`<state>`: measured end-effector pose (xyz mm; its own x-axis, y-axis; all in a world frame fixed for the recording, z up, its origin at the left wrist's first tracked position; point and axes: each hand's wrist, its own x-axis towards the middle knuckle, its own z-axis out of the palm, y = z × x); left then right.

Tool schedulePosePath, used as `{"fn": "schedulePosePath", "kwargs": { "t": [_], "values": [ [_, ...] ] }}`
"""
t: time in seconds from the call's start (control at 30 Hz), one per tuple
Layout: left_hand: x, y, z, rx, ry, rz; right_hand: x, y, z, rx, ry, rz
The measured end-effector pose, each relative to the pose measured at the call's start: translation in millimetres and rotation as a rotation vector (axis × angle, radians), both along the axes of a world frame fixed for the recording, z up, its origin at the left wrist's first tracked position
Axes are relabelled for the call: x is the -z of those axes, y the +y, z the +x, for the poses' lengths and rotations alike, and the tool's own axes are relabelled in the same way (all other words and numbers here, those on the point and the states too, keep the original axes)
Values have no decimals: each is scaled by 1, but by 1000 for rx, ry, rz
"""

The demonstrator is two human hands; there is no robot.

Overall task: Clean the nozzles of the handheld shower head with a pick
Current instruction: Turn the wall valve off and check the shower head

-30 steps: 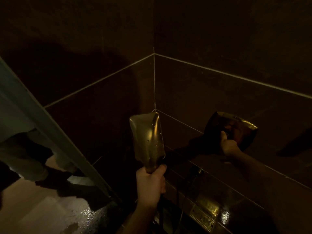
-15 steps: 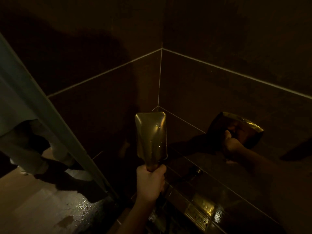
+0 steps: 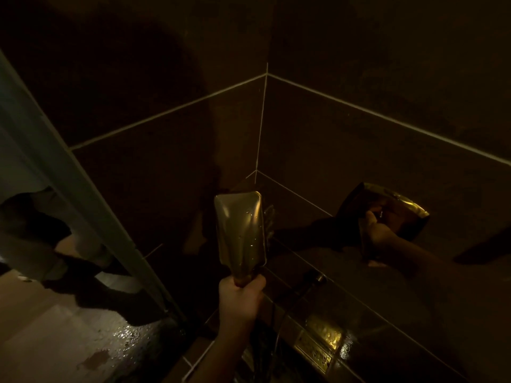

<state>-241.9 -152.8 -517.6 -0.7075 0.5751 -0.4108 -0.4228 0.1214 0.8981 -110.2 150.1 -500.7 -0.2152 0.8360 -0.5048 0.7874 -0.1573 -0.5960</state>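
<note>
The handheld shower head (image 3: 241,230) is a flat, gold-toned rectangle, held upright in the shower corner with its wet back toward me; its nozzle side faces away and is hidden. My left hand (image 3: 240,301) is wrapped around its handle from below. My right hand (image 3: 373,232) reaches to the right wall and grips the gold wall valve (image 3: 387,210). Faint streaks like water show at the head's right edge. No pick is visible.
Dark tiled walls meet in a corner just behind the shower head. A glass door frame (image 3: 83,200) slants down the left, with a person's legs (image 3: 41,239) beyond it. The hose fitting (image 3: 313,280) and a gold floor drain (image 3: 318,352) lie low right. The floor is wet.
The shower head has turned a little more square to me and sits slightly right. My right hand stays on the wall valve. Faint streaks now show beside the head.
</note>
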Motion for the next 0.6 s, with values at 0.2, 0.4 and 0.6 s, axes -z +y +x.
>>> {"fn": "schedulePosePath", "kwargs": {
  "t": [0.2, 0.4, 0.6],
  "values": [
    [3, 1, -5, -24, -6, -3, -1, -3, -4, 327, 148, -112],
    [8, -1, -2, -70, -5, -23, 3, -1, -5, 439, 155, -110],
    [9, -8, 1, -105, 53, -36, -1, -7, -8, 460, 177, -76]
  ]
}}
